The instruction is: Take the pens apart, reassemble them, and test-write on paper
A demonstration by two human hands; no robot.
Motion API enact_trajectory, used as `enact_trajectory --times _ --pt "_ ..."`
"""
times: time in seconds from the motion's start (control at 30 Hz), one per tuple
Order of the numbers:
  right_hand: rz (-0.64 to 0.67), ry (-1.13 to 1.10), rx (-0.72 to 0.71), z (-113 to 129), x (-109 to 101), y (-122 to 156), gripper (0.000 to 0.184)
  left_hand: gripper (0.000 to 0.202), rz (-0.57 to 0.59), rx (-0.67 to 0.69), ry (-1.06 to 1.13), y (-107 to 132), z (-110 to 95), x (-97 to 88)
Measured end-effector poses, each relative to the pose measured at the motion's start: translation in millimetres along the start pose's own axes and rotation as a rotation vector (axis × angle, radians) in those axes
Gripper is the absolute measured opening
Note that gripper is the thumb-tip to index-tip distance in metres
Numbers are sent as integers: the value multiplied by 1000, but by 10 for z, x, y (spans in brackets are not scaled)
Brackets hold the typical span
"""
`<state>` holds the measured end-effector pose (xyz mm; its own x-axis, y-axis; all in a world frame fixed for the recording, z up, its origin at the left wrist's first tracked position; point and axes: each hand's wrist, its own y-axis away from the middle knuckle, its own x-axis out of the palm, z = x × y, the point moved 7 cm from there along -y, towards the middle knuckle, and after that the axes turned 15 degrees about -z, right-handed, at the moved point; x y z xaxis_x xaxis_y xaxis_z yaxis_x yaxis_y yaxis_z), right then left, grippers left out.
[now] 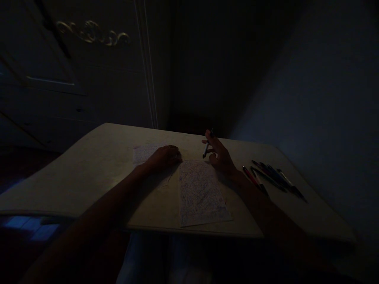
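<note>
The room is dim. My right hand (219, 156) holds a pen (206, 146) between its fingers, just past the top right corner of a scribbled sheet of paper (201, 195) that lies on the pale table (94, 169). My left hand (164, 157) rests knuckles up, its fingers curled, on a second sheet (143, 153) to the left of the first. I cannot make out anything inside the left hand.
Several pens and pencils (274, 177) lie in a loose row on the table to the right of my right wrist. A dark cabinet with a gilded ornament (93, 34) stands behind the table at the left. A wall (325, 118) runs along the right.
</note>
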<state>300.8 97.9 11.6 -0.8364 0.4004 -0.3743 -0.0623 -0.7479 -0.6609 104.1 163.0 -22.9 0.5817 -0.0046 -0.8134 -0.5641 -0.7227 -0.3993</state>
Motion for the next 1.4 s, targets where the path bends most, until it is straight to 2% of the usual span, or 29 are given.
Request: enact_trajectory --times 0.17,0.33,0.5,0.73,0.9,1.17,1.27,1.4 --pt "-5 -86 12 64 38 47 54 29 -13 -11 30 10 -23 -24" --pt "-6 -168 192 -34 162 106 33 31 -11 38 5 5 31 27" --pt "-34 -198 258 -110 192 105 25 32 -8 65 -3 0 43 40" --pt "-15 -100 138 -46 201 100 16 27 -41 10 38 11 24 -13" --pt "-33 -74 38 -31 188 130 19 29 -47 53 70 -1 78 22" --pt "-141 120 -43 -92 -52 3 26 36 -62 38 63 -10 219 69" --pt "-87 204 -54 -155 -89 -25 30 37 -66 23 43 -13 255 83" --pt "85 247 -51 -212 -37 -17 19 32 -75 19 64 -14 306 93"
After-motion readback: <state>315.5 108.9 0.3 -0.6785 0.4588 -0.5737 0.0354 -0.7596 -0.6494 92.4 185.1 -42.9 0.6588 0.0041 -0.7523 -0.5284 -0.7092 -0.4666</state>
